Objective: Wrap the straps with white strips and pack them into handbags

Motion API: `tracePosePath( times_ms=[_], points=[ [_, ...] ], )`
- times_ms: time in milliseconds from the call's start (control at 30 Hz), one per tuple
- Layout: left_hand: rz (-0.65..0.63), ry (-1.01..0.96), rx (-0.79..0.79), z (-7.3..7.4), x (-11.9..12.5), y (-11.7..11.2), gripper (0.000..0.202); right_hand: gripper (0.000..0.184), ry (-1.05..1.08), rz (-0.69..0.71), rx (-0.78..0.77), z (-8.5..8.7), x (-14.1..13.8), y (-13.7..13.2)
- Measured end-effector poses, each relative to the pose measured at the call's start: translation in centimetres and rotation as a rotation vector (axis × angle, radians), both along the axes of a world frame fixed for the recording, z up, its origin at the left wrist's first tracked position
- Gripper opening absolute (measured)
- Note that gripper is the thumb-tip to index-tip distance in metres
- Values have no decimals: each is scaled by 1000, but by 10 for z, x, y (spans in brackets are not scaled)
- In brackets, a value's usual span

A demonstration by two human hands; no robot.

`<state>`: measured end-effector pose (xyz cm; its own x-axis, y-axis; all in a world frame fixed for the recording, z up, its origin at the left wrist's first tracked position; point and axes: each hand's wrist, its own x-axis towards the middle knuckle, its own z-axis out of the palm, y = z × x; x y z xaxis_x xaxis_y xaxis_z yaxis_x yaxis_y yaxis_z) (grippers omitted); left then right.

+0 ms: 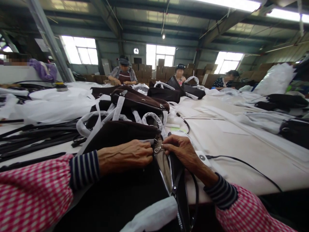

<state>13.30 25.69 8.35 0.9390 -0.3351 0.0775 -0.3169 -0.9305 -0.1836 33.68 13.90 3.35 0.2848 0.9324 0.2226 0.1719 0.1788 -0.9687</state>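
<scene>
A dark brown handbag (125, 193) lies open in front of me on the white table (241, 151), its zipper (166, 183) running towards me. My left hand (125, 156) is closed on the bag's top edge beside a small metal ring (158, 149). My right hand (181, 149) pinches that ring from the other side, fingers pressed together. A black strap (195, 193) hangs from the bag under my right wrist. A white paper-wrapped handle (152, 214) shows at the bottom.
More brown and black bags (140, 100) with white-wrapped handles are piled just beyond. Black straps (36, 135) lie at the left, white plastic sheets (55, 103) behind them. A black cord (248, 167) crosses the table at right. Three other people (124, 75) sit at the far end.
</scene>
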Motion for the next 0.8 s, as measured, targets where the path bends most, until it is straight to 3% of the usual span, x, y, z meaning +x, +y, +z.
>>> tracePosePath(
  times_ms=[100,167,233,400,500,567,800],
  points=[
    [-61,-67,169,-13,5,-1,15,8,1,0,15,-2,1,0],
    [-77,-95,128,-17,8,0,17,8,3,-1,22,-2,1,0],
    [-20,-80,-41,-17,10,1,20,9,10,4,26,-2,1,0],
    [388,-68,-679,-13,23,3,15,10,42,36,21,0,1,-2],
    [471,-109,-1031,-14,31,4,21,11,83,12,9,1,2,-3],
    [480,-130,-1135,-15,32,5,25,12,97,-3,-1,1,2,-4],
    [512,-184,-1249,-25,29,5,25,12,68,-58,-5,0,-2,-4]
  ],
)
